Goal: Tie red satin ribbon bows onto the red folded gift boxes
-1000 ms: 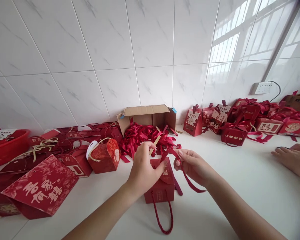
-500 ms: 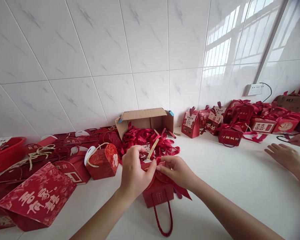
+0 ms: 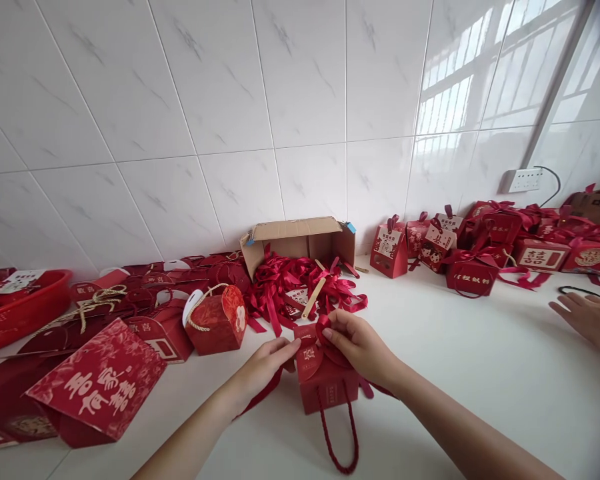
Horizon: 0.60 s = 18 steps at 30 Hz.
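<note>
A small red gift box [image 3: 313,392] with a rope handle stands on the white table in front of me, its handle hanging toward me. At the box's upper left, my left hand [image 3: 263,370] is closed on a dark red ribbon [image 3: 261,398], whose tail hangs below my fingers. Over the top of the box, my right hand [image 3: 363,347] pinches the same ribbon, and a small loop shows at its fingertips. The ribbon's crossing point is partly hidden by my right fingers.
Behind the box, a cardboard carton [image 3: 300,230] lies with loose red ribbons [image 3: 280,280] spilling out. Finished-looking red boxes [image 3: 473,273] crowd the right; more boxes [image 3: 100,387] and a red basin [image 3: 25,310] fill the left. Another person's hand [image 3: 587,320] rests at the right edge.
My left hand has moved down and left from above the box to its left side. My right hand stays at the top, where a ribbon loop now shows. The view has shifted slightly.
</note>
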{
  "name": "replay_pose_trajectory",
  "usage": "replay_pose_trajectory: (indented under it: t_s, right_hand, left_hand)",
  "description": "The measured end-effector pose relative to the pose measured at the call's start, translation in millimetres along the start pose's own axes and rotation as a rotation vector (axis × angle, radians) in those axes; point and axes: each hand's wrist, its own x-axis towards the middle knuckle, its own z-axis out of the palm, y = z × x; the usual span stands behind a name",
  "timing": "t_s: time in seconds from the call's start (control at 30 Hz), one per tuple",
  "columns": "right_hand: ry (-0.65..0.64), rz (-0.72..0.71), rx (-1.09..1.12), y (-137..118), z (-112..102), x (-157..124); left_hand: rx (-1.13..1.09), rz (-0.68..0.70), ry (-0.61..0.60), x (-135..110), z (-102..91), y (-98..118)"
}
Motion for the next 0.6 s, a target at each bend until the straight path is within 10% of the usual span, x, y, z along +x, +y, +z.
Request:
replay_pose_trajectory:
  t_s: [0.3,0.6]
  right_hand:
    - [0.176,0.067,-0.194,-6,15,-1]
    - [0.071,-0.003,-0.187,-9,12,-8]
  left_hand:
    - [0.01,0.141,-0.099,-22,2.6,63]
    - [0.109,0.344,-0.213,5,30.0,108]
